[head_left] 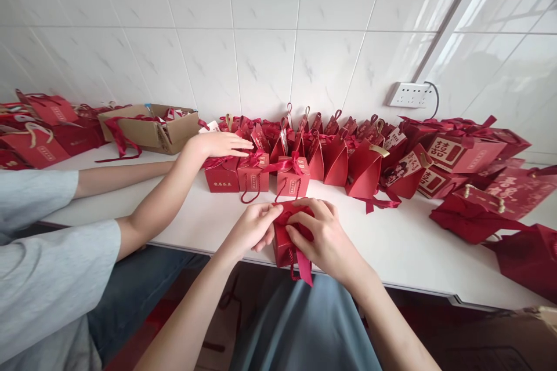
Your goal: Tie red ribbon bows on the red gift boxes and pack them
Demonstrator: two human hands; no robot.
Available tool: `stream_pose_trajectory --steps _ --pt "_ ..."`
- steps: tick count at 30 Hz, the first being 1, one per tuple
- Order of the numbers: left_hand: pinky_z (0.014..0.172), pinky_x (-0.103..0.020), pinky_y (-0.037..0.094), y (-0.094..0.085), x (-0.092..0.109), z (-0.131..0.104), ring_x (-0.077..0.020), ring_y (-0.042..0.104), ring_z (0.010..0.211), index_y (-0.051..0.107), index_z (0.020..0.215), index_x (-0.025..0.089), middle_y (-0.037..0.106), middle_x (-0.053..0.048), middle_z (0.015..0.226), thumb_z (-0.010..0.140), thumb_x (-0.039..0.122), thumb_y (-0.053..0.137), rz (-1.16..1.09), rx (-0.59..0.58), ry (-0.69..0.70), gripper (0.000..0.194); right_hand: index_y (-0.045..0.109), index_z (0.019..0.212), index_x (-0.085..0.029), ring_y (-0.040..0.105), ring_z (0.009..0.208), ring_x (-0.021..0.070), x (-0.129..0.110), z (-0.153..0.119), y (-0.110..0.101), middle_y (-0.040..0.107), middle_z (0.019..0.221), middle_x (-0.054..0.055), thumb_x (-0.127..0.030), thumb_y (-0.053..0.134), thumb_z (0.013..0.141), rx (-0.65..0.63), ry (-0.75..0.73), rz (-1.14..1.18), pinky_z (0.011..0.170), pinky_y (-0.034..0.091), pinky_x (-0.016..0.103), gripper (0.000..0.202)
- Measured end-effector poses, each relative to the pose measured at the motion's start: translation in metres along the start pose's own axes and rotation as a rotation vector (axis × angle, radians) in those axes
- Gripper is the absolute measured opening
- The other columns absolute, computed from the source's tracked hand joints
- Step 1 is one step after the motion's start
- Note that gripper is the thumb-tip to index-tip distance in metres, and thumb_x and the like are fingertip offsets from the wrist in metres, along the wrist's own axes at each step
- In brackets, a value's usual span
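At the table's front edge stands a small red gift box (282, 249), its top partly covered by my fingers. A red ribbon (304, 269) hangs down its near side beside a twisted red cord (292, 266). My left hand (255, 226) is closed, thumb and forefinger pinched on the ribbon at the box's upper left. Curled over the top from the right, my right hand (319, 232) has its fingers closed on the ribbon too. How the ribbon runs under the fingers is hidden. Just behind stands another red box with a ribbon bow (292, 177).
On my left, a co-worker's hand (224, 144) reaches over red boxes (221, 177). Several triangular red boxes (335, 162) line the tiled wall. Stacked gift boxes (465, 153) and red bags (517, 191) are at right, an open cardboard box (148, 130) at left. A power strip (409, 95) hangs above.
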State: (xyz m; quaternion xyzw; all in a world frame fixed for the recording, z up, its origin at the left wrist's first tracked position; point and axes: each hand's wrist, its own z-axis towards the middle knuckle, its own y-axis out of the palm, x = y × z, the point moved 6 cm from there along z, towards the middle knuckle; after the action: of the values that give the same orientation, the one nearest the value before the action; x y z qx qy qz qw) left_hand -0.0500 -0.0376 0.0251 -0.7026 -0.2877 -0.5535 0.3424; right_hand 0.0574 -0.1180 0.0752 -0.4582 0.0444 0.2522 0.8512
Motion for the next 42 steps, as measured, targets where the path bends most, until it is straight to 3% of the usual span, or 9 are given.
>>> stream_pose_trajectory --steps 4,8,11,14,19,22,26,34,42 --pt "0.029 -0.013 0.021 0.000 0.000 -0.001 -0.0036 0.030 0.025 0.047 0.071 0.019 0.044 0.008 0.035 0.087 0.048 0.045 0.066 0.013 0.018 0.033 0.064 0.094 -0.021 0.057 0.102 0.0218 0.004 -0.006 -0.009 0.061 0.105 0.009 -0.022 0.049 0.090 0.091 -0.009 0.083 0.092 0.041 0.041 0.015" --pt "0.033 -0.013 0.025 0.000 0.001 -0.003 -0.0031 0.033 0.028 0.042 0.068 0.019 0.046 0.009 0.037 0.084 0.042 0.052 0.124 -0.018 0.016 0.030 0.056 0.078 -0.020 0.058 0.076 0.0190 0.035 -0.014 -0.027 0.060 0.078 0.006 -0.038 0.042 0.092 0.310 0.295 0.140 0.069 0.045 0.031 0.027" --pt "0.035 -0.013 0.027 -0.001 0.003 -0.004 -0.0034 0.035 0.030 0.041 0.069 0.019 0.046 0.010 0.039 0.082 0.039 0.056 0.153 -0.027 0.022 0.027 0.046 0.061 -0.021 0.045 0.052 0.0156 0.063 -0.016 -0.020 0.047 0.054 0.000 -0.057 0.032 0.090 0.152 0.612 0.139 0.052 0.035 0.028 0.048" --pt "0.035 -0.014 0.027 -0.001 0.004 -0.005 -0.0039 0.036 0.030 0.042 0.071 0.020 0.046 0.010 0.040 0.081 0.038 0.056 0.132 -0.042 0.032 0.025 0.036 0.053 -0.022 0.034 0.048 0.0125 0.074 -0.014 -0.003 0.036 0.049 -0.003 -0.069 0.026 0.085 -0.067 0.747 0.230 0.050 0.029 0.027 0.058" --pt "0.036 -0.016 0.029 -0.001 0.000 -0.006 -0.0060 0.038 0.030 0.042 0.080 0.021 0.047 0.010 0.042 0.081 0.042 0.055 0.061 0.004 0.043 0.024 0.021 0.053 -0.022 0.023 0.052 0.0100 0.075 -0.008 0.012 0.023 0.052 -0.004 -0.070 0.036 0.079 -0.105 0.734 0.352 0.048 0.021 0.026 0.057" --pt "0.036 -0.018 0.030 -0.003 -0.006 -0.010 -0.0083 0.040 0.030 0.040 0.078 0.022 0.044 0.011 0.040 0.081 0.048 0.053 0.100 0.115 0.004 0.029 0.027 0.053 -0.022 0.025 0.052 0.0100 0.077 -0.011 0.016 0.026 0.054 -0.004 -0.066 0.043 0.078 -0.105 0.729 0.433 0.048 0.021 0.026 0.053" --pt "0.041 -0.020 0.034 -0.002 -0.007 -0.018 -0.0087 0.041 0.032 0.036 0.061 0.021 0.041 0.008 0.039 0.082 0.058 0.046 0.217 0.193 -0.012 0.044 0.038 0.057 -0.020 0.031 0.054 0.0108 0.080 -0.018 0.021 0.035 0.056 -0.004 -0.066 0.047 0.077 -0.095 0.720 0.638 0.051 0.026 0.026 0.051" --pt "0.037 -0.018 0.028 -0.001 -0.006 -0.016 -0.0068 0.035 0.034 0.033 0.060 0.020 0.038 0.008 0.041 0.083 0.049 0.048 0.146 0.173 0.030 0.040 0.037 0.057 -0.020 0.029 0.054 0.0097 0.075 -0.025 0.017 0.034 0.057 -0.005 -0.065 0.050 0.077 -0.179 0.729 0.641 0.052 0.023 0.026 0.051" --pt "0.036 -0.016 0.023 -0.002 -0.010 -0.008 -0.0032 0.027 0.031 0.032 0.057 0.019 0.032 0.010 0.038 0.081 0.042 0.051 -0.067 0.084 0.051 0.038 0.048 0.066 -0.018 0.038 0.057 0.0098 0.070 -0.023 0.021 0.046 0.061 -0.004 -0.055 0.063 0.074 -0.166 0.666 0.986 0.057 0.029 0.025 0.041"
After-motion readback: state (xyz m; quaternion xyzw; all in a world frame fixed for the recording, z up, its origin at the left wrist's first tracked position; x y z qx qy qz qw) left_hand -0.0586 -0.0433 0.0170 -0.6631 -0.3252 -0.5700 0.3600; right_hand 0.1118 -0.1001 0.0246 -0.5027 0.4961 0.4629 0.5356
